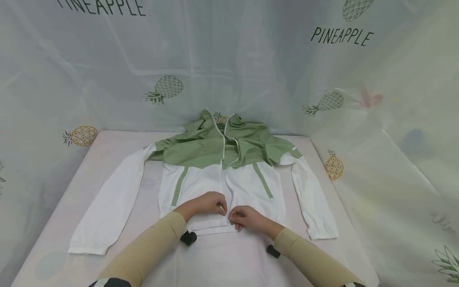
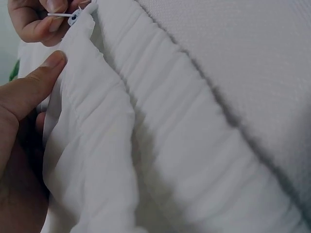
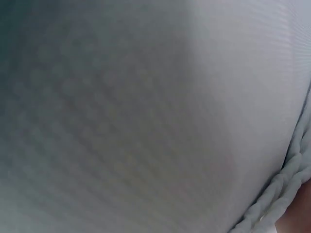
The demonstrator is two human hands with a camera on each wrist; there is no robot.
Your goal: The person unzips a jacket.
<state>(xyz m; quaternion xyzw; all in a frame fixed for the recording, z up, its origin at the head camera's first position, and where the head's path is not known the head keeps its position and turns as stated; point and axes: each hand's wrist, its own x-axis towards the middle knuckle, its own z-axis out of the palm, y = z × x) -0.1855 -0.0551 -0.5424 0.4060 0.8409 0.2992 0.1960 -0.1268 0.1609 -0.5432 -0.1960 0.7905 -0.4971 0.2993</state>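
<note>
A hooded zip jacket (image 1: 201, 153), green above and white below, lies face up with its sleeves spread and its front parted at the top. At the bottom of the front, my left hand (image 1: 209, 202) pinches the white front edge, thumb above and fingers behind the cloth. Beside it, my right hand (image 1: 249, 217) pinches the zip's small pull (image 2: 58, 15). The zip slider (image 2: 73, 18) sits at the hem corner in the left wrist view. Whether the two zip sides are joined there is too small to tell. Blurred pale cloth (image 3: 194, 121) fills most of the right wrist view.
The jacket lies on a table with a pale cover (image 1: 143, 271). A curtain (image 1: 251, 52) printed with pineapples hangs behind and at the sides, close to the table edges. The white sleeves (image 1: 111, 203) reach out left and right of my forearms.
</note>
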